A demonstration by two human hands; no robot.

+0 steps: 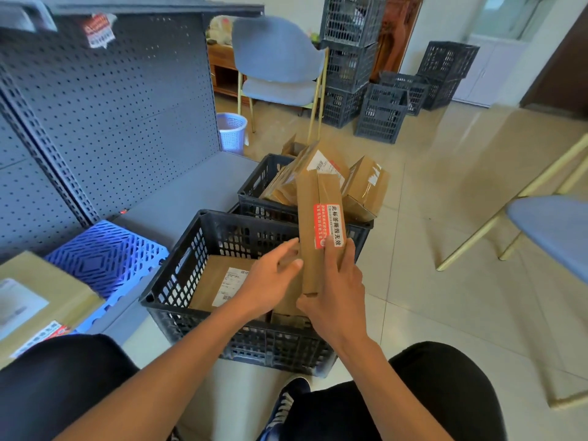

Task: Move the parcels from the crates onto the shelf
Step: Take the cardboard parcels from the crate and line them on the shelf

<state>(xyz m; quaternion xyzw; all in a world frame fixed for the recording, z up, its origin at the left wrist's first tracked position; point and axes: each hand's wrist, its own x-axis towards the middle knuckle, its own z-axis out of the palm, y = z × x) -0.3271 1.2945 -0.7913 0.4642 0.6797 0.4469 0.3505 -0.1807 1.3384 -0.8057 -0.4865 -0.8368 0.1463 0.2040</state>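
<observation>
A person sits facing two black plastic crates on a tiled floor, seen from a camera on their head. Both hands reach over the near crate (pixel 222 237). The right hand (pixel 337 294) grips the lower end of a long, narrow brown carton (pixel 318 230), fingers curled up its right side and the thumb behind; the carton stands nearly upright above the crate's right rim and bears a red and white sticker (pixel 327 229) with printed characters. The left hand (pixel 270 281) is partly open, its fingers lightly curved, fingertips touching the carton's left edge near the bottom.

Inside the near crate a flat brown parcel (pixel 216 281) with a white label lies on the bottom, towards the left wall. The far crate (pixel 257 186), touching the near one's back rim, is heaped with brown parcels (pixel 366 186) that rise above its rim.

To the left stands a grey pegboard shelf (pixel 191 192). On its bottom board, at the near left corner, lies a large brown parcel (pixel 41 297) on top of a blue slatted crate (pixel 108 256).

Further back are a grey chair (pixel 276 58), a pale waste basket (pixel 232 132) and stacks of black crates (pixel 350 58). Another chair (pixel 553 230) shows at the right edge.
</observation>
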